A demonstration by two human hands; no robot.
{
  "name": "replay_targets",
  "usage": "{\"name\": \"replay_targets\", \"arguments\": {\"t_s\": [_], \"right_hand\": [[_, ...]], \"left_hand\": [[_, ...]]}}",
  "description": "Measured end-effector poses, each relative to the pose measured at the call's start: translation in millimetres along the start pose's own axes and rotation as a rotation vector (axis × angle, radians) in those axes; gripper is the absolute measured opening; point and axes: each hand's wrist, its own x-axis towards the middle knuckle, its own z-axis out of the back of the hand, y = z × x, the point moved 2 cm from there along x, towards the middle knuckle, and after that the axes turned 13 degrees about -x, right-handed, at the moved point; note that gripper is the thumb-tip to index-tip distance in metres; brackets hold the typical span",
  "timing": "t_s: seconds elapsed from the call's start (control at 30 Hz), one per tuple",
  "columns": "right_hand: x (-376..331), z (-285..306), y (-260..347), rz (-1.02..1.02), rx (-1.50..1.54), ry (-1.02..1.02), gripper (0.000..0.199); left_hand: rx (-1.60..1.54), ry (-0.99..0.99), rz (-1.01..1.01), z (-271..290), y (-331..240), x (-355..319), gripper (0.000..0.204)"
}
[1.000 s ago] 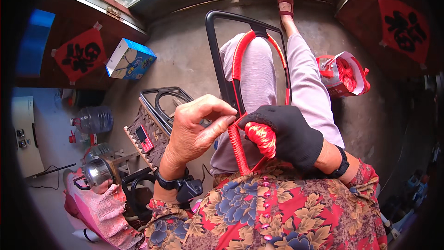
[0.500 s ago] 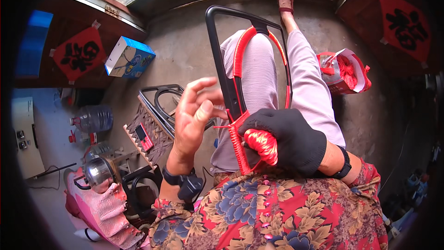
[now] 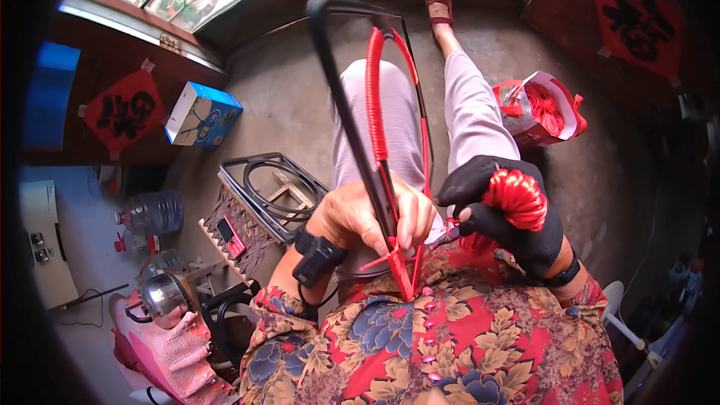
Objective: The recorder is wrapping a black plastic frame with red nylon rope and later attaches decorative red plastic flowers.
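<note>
Bare left hand (image 3: 352, 214) closes around the long bar of a black frame (image 3: 346, 105) at the centre of the picture, thumb and fingers set on either side of it, while a black-gloved right hand (image 3: 536, 238), right of centre, curls around a bundle of glossy red cord (image 3: 517, 199). The frame stands tilted between a seated person's lap and the upper centre of the view, its lower end near the buttons of a floral shirt (image 3: 465, 330). Tight red wrapping (image 3: 374, 97) covers part of the frame's inner loop, and more red cord (image 3: 401, 276) binds the lower end just below the left fingers, a short strand sticking out to the left.

At left centre, a red mobile phone (image 3: 231, 236) lies on the woven seat of a stool (image 3: 244, 262), beside black tubing (image 3: 251, 189). A blue-and-white box (image 3: 214, 124) stands on the concrete floor (image 3: 285, 97) toward the upper left, and a clear plastic bottle (image 3: 154, 212) lies farther down the left side. At upper right, a red-and-white carrier bag (image 3: 540, 136) holds a red bundle (image 3: 545, 107), near the person's light trousers (image 3: 472, 97).
</note>
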Motion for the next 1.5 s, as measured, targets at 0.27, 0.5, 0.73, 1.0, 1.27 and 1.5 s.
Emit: {"name": "replay_targets", "arguments": {"t_s": [0.27, 0.5, 0.73, 1.0, 1.27, 1.5], "right_hand": [[-37.0, 38.7, 3.4, -0.193, 0.136, -0.274, 0.007], [-41.1, 65.8, 8.8, -0.119, -0.098, -0.448, 0.016], [-26.9, 53.9, -10.0, -0.132, -0.142, -0.333, 0.017], [-8.3, -9.8, -58.2, 0.073, -0.372, -0.126, 0.017], [0.1, -21.4, -68.1, -0.043, -0.334, -0.06, 0.021], [4.9, -24.7, -53.4, 0.041, -0.602, -0.103, 0.018]], "left_hand": [[0.168, -0.371, 0.138, -13.5, -8.2, 53.0, 0.032], [0.704, -0.541, 0.111, -50.4, -11.6, 109.6, 0.021], [0.914, -0.792, 0.068, -65.7, -15.2, 94.5, 0.017], [0.4, -1.12, 0.006, -25.6, 27.4, -3.2, 0.014], [0.251, -1.071, 0.015, -7.2, 30.6, -22.8, 0.022], [0.247, -1.098, 0.031, -2.1, 33.4, -23.9, 0.023]]}}
